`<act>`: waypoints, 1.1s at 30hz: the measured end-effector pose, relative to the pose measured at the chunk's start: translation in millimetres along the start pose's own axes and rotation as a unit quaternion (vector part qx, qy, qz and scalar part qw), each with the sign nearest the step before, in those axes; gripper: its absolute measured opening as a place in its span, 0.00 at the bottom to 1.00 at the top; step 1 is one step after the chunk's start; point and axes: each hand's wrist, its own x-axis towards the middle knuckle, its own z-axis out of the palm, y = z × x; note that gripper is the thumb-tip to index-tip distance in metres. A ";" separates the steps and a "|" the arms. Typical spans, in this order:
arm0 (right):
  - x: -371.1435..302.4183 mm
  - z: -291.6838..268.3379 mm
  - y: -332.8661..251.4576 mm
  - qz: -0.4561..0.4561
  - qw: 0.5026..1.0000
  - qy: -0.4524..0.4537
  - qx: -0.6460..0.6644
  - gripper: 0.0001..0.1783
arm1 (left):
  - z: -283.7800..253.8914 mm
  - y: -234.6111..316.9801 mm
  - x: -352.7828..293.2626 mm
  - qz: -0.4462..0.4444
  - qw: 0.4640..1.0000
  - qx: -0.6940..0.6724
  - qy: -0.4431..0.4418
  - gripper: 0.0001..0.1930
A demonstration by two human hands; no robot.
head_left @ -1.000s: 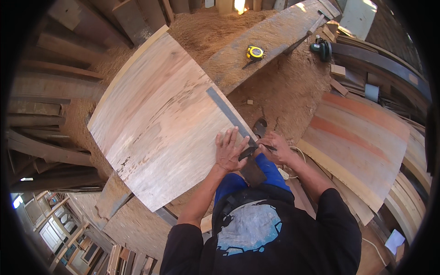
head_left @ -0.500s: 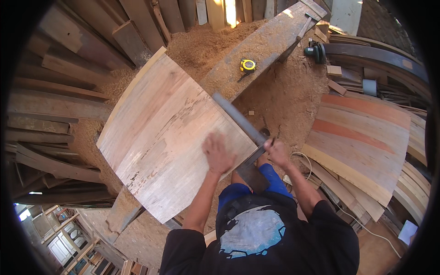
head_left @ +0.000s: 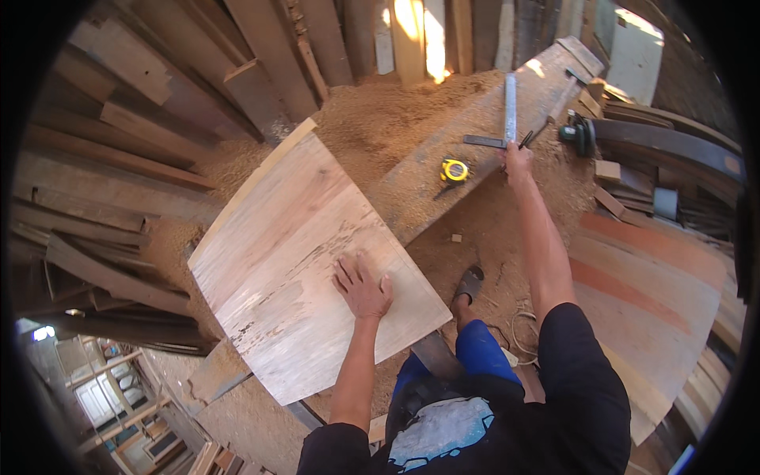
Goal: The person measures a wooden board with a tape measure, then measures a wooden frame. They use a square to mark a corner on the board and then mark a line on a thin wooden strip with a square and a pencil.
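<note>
My left hand (head_left: 364,291) lies flat with spread fingers on a curved-edge wooden panel (head_left: 293,229). The panel is made of joined boards and has a lighter strip along its far left edge. Stretched out far ahead, my right hand (head_left: 518,162) is closed on a try square (head_left: 510,109) with a pale metal blade and a dark stock. A thin dark stick, perhaps a pencil, pokes out beside those fingers. The square is over the long bench plank (head_left: 443,131); I cannot tell whether it touches it. A yellow tape measure (head_left: 454,169) sits on the plank near the square.
A hammer (head_left: 564,99) lies at the plank's far end, and a green power tool (head_left: 578,134) stands right of it. Another curved panel (head_left: 641,301) with reddish strips leans at the right. Boards (head_left: 277,47) line the back and left. Sawdust and a cord (head_left: 524,332) are on the floor.
My right hand has carried the try square from the panel's near right edge out over the bench plank. My left hand stays on the panel. The view has shifted slightly.
</note>
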 end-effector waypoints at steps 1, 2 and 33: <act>5.5 9.2 1.1 -0.004 1.000 0.000 0.005 0.17 | 1.0 -1.2 -0.7 0.008 1.000 -0.008 0.009 0.44; 10.5 13.9 1.6 -0.001 1.000 -0.010 0.008 0.17 | 1.8 -2.6 -0.4 0.018 1.000 -0.016 0.018 0.44; -496.3 -326.1 276.4 0.252 0.914 0.053 -0.314 0.23 | 12.9 -9.7 -17.9 0.167 0.981 0.039 -0.087 0.46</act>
